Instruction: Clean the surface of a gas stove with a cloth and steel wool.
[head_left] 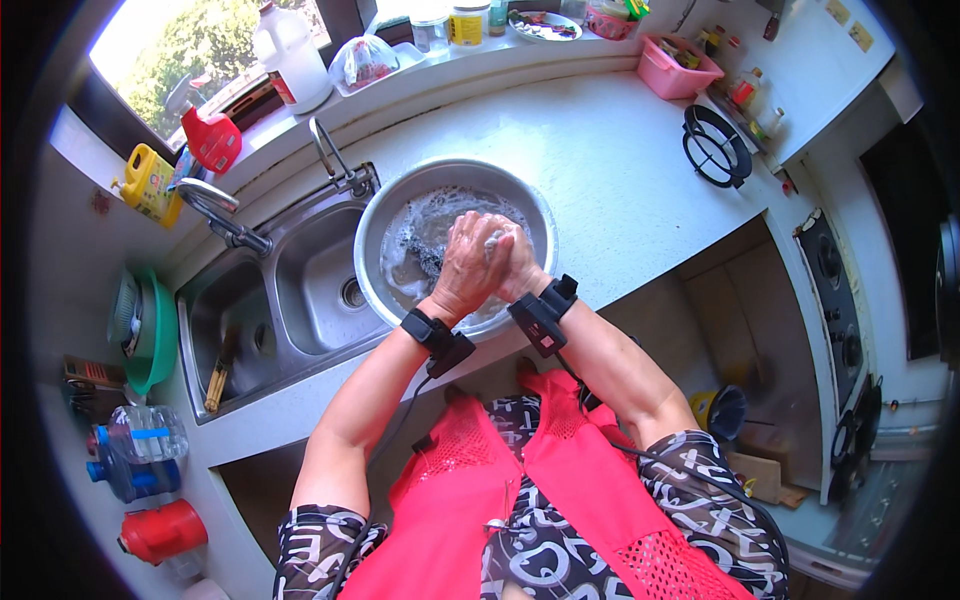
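My left hand (464, 262) and my right hand (521, 266) are pressed together over a large round metal basin (543, 218). Both look closed, fingers folded against each other. A bit of something greyish and wet (493, 240) shows between them, too small and covered to name. Cloudy, sudsy water (405, 225) fills the lower part of the basin. Beside my left hand a dark, crumpled, cloth-like thing (425, 252) lies in the suds. Each wrist wears a black strap with a small box and a cable.
The basin stands on a white counter (610, 190), right of a double steel sink (310, 270) with a curved faucet (215, 205). Wooden sticks (216, 385) lean in the left bowl. A black ring-shaped stand (716, 147) and a pink basket (678, 70) are at the far right.
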